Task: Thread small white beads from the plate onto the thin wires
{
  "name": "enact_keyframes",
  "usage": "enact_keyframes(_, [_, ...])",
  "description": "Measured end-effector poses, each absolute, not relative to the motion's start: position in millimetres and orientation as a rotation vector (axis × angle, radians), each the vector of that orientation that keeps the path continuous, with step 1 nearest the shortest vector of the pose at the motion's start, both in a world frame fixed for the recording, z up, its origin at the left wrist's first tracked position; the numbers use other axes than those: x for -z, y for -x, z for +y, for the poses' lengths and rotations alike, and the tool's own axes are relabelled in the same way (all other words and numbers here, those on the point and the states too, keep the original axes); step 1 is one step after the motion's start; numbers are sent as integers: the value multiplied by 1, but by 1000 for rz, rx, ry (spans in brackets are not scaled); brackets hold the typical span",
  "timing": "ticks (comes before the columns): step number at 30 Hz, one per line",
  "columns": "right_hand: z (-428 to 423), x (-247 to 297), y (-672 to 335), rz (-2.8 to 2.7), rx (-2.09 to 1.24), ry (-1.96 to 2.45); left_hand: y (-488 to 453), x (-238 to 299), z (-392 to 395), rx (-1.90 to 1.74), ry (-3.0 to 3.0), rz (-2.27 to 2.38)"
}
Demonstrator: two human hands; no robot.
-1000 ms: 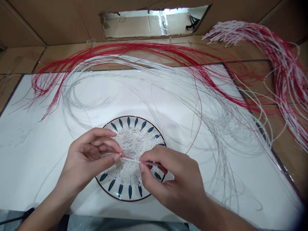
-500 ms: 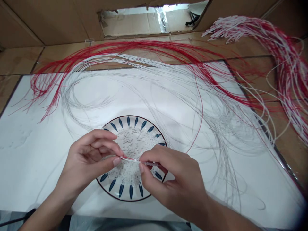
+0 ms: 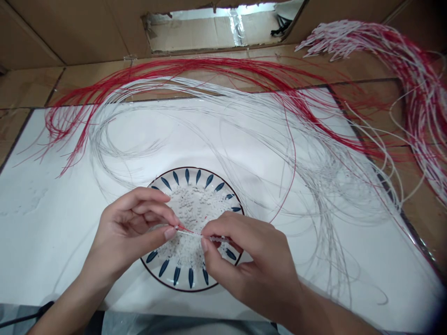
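Note:
My left hand pinches the end of a thin red and white wire pair between thumb and forefinger. My right hand pinches the same wires a little to the right, fingertips almost meeting the left ones. Both hands hover over a round plate with blue leaf marks on its rim, filled with several tiny white pieces. The red wire runs from my right hand up and away to the right.
The plate stands on a white sheet over a cardboard-covered table. Long loops of white wires and red wires lie spread behind it. A red-and-white bundle lies at the far right. A cardboard wall with a cut-out opening stands behind.
The hands have stayed nearly in place over the plate. The gap between the fingertips has narrowed slightly, and less of the wire shows between them.

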State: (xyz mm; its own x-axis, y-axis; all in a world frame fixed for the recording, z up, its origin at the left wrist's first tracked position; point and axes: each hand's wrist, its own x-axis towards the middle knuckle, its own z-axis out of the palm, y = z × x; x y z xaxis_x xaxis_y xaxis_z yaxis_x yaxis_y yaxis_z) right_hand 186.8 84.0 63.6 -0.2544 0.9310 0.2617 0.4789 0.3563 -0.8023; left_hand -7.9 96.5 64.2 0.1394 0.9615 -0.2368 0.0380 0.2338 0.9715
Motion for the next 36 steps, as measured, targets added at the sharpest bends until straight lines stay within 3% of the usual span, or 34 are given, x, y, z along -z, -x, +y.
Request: enact_keyframes(36, [84, -63, -186, -1877, -768, 1242, 7, -67, 90, -888, -1352, 1102])
